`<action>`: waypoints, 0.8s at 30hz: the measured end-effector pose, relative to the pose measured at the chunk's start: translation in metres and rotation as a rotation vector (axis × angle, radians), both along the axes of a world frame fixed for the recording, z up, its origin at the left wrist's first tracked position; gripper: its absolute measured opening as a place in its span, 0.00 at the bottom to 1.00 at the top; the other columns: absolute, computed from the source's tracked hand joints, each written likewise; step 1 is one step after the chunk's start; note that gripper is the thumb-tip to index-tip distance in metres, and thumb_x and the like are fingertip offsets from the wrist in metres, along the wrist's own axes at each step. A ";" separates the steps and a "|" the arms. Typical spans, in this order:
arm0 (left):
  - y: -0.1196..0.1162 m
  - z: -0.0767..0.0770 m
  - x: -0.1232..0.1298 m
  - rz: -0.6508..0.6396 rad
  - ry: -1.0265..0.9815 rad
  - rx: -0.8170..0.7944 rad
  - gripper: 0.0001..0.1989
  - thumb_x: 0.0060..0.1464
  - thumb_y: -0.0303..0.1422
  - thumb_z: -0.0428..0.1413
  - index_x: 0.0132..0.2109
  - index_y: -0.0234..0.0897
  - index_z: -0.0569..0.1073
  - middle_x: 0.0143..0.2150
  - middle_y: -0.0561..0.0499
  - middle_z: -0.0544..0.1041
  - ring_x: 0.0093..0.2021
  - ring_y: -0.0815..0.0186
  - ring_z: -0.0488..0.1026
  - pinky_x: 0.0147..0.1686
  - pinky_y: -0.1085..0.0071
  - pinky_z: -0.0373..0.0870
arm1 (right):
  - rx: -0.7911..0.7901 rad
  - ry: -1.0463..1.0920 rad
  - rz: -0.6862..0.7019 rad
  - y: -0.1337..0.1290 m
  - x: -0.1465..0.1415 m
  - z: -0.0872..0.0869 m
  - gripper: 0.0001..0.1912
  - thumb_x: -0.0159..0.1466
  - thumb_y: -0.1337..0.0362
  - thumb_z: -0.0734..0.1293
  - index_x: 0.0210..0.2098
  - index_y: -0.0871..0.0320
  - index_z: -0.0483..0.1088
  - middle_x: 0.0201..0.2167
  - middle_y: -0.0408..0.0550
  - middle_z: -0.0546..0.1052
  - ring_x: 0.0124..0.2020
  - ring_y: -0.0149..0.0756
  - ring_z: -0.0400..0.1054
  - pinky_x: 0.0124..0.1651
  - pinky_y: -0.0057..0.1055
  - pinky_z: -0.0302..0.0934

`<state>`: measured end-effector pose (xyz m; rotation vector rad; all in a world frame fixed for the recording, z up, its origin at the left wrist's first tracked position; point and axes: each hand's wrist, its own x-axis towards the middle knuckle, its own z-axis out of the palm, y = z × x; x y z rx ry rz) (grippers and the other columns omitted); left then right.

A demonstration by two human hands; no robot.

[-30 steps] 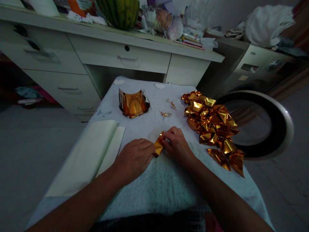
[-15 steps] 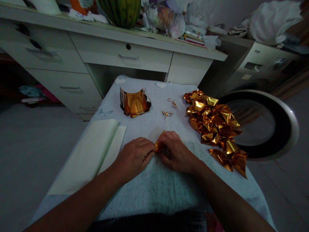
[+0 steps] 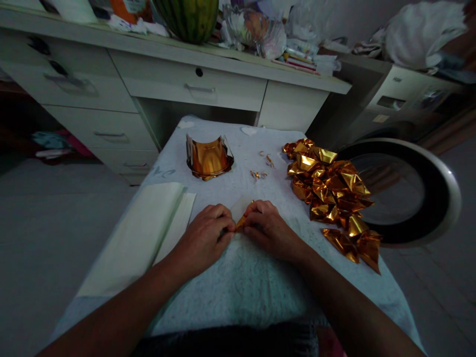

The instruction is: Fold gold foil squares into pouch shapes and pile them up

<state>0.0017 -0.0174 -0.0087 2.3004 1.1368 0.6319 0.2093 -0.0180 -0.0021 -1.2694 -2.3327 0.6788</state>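
The gold foil piece sits between my two hands, low over the middle of the cloth-covered desk, whether touching it I cannot tell; my left hand has its fingertips closed on the near end, and my right hand pinches the far end, thumb and fingers together; a second ago the foil showed as a broad patch, now only a narrow slanting strip shows, so I judge the folding further along, though my fingers hide much of it; a small pale sheet lies just behind; farther out are foil scraps, an upright curved stack of gold foil, folded pale paper to my left, and a heap of shaped foil pieces to my right.
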 end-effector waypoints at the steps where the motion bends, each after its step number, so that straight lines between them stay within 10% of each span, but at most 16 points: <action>1: 0.000 0.001 0.000 0.004 0.002 -0.003 0.06 0.56 0.25 0.53 0.33 0.39 0.73 0.39 0.50 0.71 0.44 0.61 0.67 0.45 0.61 0.67 | 0.000 0.002 -0.007 0.000 0.000 -0.001 0.04 0.63 0.69 0.66 0.31 0.57 0.70 0.41 0.48 0.70 0.44 0.39 0.60 0.48 0.38 0.55; 24: -0.004 -0.005 0.008 0.169 0.143 0.090 0.06 0.55 0.27 0.54 0.31 0.39 0.72 0.37 0.49 0.67 0.41 0.59 0.63 0.41 0.59 0.66 | 0.007 0.038 -0.114 0.002 -0.008 -0.008 0.06 0.59 0.73 0.68 0.30 0.57 0.67 0.38 0.46 0.69 0.42 0.38 0.60 0.46 0.37 0.53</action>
